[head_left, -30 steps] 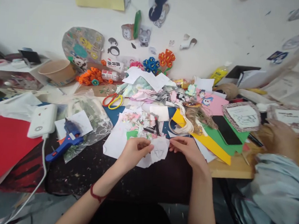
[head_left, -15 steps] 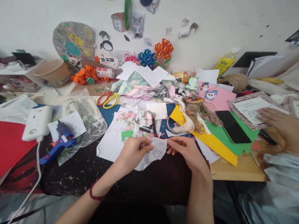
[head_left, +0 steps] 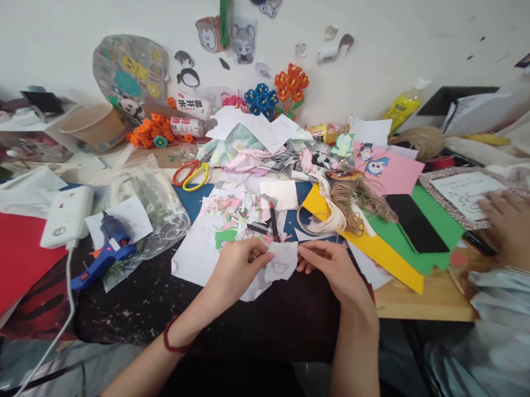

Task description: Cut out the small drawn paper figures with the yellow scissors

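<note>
A small piece of white paper with a faint line drawing is held up over the table's front. My left hand pinches its left edge between thumb and finger. At its right edge, the fingertips of my right hand close on the upper corner. Beneath and behind lies a larger white sheet strewn with paper scraps. A dark pen with a red tip and a green paper scrap lie just beyond my left hand.
Left are a blue glue gun, a white power strip and scissors. Right are twine and a black phone. Another person's hand rests by a sheet at far right. Fabric scraps are heaped behind.
The small paper has turned flatter toward me, so its drawing shows more clearly. My hands have barely moved. The other person's hand has shifted right in view.
</note>
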`<control>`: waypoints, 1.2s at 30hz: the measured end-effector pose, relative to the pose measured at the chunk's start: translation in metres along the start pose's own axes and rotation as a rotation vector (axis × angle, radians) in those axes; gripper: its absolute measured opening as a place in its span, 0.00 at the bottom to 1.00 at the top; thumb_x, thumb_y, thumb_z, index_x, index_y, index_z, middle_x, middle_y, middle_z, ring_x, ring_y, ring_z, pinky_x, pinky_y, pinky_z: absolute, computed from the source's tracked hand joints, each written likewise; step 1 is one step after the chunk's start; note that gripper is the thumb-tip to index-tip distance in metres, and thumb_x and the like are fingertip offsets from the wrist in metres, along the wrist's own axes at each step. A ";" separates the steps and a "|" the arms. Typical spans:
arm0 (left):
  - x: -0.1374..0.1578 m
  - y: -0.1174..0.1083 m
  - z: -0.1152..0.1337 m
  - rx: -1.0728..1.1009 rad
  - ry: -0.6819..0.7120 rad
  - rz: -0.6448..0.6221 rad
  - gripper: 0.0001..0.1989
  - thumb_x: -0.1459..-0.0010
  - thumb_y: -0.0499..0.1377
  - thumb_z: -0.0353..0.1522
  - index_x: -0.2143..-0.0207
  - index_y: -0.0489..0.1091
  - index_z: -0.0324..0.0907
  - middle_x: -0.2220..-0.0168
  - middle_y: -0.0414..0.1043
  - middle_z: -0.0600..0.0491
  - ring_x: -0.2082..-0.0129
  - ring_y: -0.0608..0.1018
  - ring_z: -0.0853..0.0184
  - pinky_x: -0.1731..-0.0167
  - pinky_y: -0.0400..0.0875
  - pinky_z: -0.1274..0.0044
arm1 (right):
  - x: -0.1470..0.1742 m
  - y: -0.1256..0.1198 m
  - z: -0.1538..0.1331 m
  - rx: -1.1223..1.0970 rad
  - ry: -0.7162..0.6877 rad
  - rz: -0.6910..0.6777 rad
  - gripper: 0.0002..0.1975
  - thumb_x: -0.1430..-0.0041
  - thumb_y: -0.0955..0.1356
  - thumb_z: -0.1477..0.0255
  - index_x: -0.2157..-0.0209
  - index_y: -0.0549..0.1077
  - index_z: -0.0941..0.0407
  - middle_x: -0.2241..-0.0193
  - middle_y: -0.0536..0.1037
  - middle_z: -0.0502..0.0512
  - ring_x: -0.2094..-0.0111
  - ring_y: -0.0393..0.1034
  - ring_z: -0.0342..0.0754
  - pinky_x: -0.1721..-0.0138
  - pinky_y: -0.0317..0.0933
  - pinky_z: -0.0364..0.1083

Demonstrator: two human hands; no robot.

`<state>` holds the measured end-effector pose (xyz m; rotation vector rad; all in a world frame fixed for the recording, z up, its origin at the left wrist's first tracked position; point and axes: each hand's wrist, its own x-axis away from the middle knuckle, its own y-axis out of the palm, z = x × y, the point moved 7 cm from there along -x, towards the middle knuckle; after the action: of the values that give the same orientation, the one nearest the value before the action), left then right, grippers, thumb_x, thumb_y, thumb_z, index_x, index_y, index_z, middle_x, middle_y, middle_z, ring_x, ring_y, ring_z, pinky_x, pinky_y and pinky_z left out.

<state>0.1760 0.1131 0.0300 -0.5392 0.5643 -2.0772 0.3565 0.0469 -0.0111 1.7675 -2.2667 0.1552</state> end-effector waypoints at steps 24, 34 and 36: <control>-0.004 0.002 -0.007 0.034 0.021 0.030 0.06 0.43 0.64 0.32 0.71 0.73 0.41 0.77 0.78 0.55 0.77 0.77 0.68 0.73 0.66 0.78 | 0.000 0.000 0.002 0.013 0.011 -0.040 0.16 0.48 0.76 0.59 0.68 0.80 0.59 0.81 0.78 0.53 0.78 0.71 0.43 0.74 0.62 0.42; -0.005 0.003 -0.010 0.012 0.068 0.036 0.05 0.43 0.64 0.32 0.70 0.77 0.41 0.78 0.78 0.55 0.77 0.76 0.68 0.74 0.65 0.78 | 0.000 0.000 0.004 0.025 0.001 -0.070 0.15 0.46 0.75 0.60 0.66 0.80 0.58 0.80 0.78 0.53 0.77 0.71 0.43 0.73 0.62 0.43; -0.006 0.004 -0.010 0.015 0.074 0.029 0.05 0.42 0.64 0.32 0.70 0.77 0.41 0.78 0.78 0.55 0.78 0.76 0.68 0.73 0.65 0.78 | 0.001 0.000 0.004 0.026 -0.002 -0.076 0.15 0.46 0.75 0.60 0.67 0.80 0.58 0.79 0.78 0.53 0.77 0.71 0.44 0.73 0.62 0.43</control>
<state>0.1761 0.1178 0.0189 -0.4438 0.5952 -2.0788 0.3559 0.0452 -0.0145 1.8648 -2.2042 0.1681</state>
